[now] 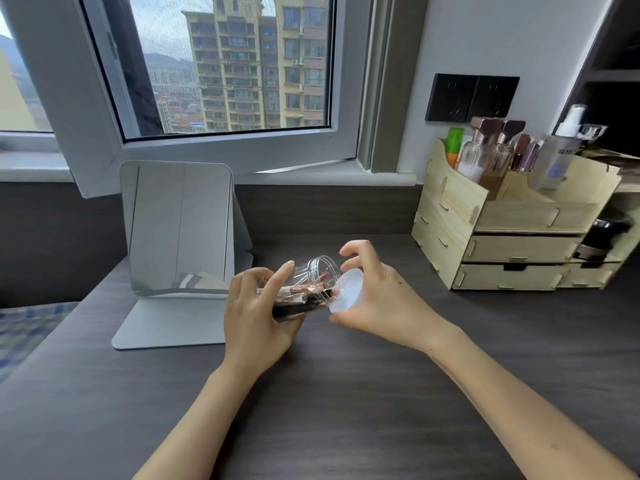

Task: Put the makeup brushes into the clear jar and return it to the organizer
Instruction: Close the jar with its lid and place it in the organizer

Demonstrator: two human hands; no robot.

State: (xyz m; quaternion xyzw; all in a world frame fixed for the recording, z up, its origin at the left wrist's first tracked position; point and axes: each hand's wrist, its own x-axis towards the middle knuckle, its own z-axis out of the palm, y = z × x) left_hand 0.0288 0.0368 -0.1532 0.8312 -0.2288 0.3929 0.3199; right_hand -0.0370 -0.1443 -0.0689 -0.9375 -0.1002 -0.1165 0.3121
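Note:
My left hand (258,313) grips the clear jar (317,275), tipped on its side above the desk with its open mouth toward the right. Inside it lie makeup brushes (304,296) with rose-gold ferrules and dark handles. Just beyond the mouth, my right hand (375,303) holds the white translucent lid (346,291) by its edge, touching or almost touching the jar's rim. The pale wooden organizer (485,223) stands at the right against the wall, with drawers below and bottles in its upper compartments.
A grey standing mirror (180,230) with a flat base sits left of the hands. Bottles and tubes (491,150) fill the organizer's top. A dark round container (602,237) sits in its right-hand shelf. The dark wood desk (346,393) stretches in front.

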